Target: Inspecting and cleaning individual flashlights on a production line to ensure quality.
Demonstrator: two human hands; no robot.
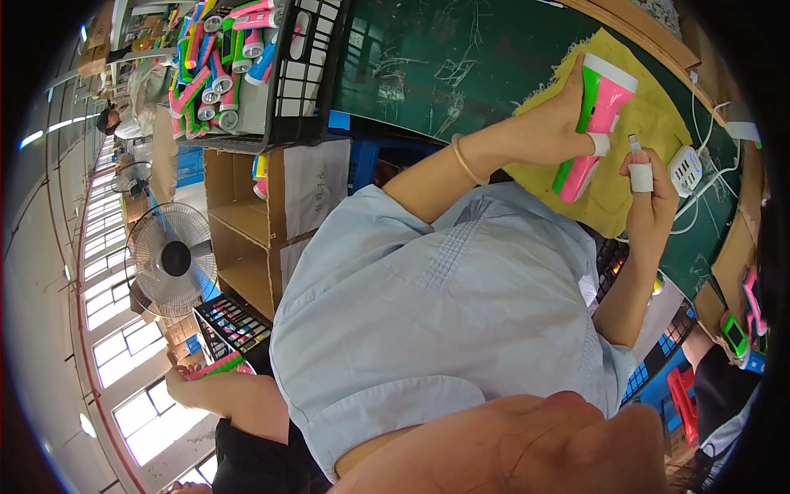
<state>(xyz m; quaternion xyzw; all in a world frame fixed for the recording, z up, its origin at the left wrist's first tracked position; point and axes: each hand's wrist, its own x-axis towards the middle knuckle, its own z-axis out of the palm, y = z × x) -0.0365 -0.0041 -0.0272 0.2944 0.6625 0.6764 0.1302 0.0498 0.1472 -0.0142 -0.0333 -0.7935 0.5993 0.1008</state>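
Note:
My left hand grips a pink and green flashlight with a white head, held tilted above a yellow cloth. White tape wraps its thumb, and a bangle circles the wrist. Close to the flashlight's lower half, my right hand pinches a small cable plug between its fingers. One of those fingers also wears white tape. The plug is apart from the flashlight. Beside the right hand lies a white multi-port USB charger with white cables running from it.
The cloth covers part of a green tabletop. At upper left, a black crate holds many coloured flashlights. Below it stand a cardboard shelf and a fan. Another person's hand holds a flashlight at lower left.

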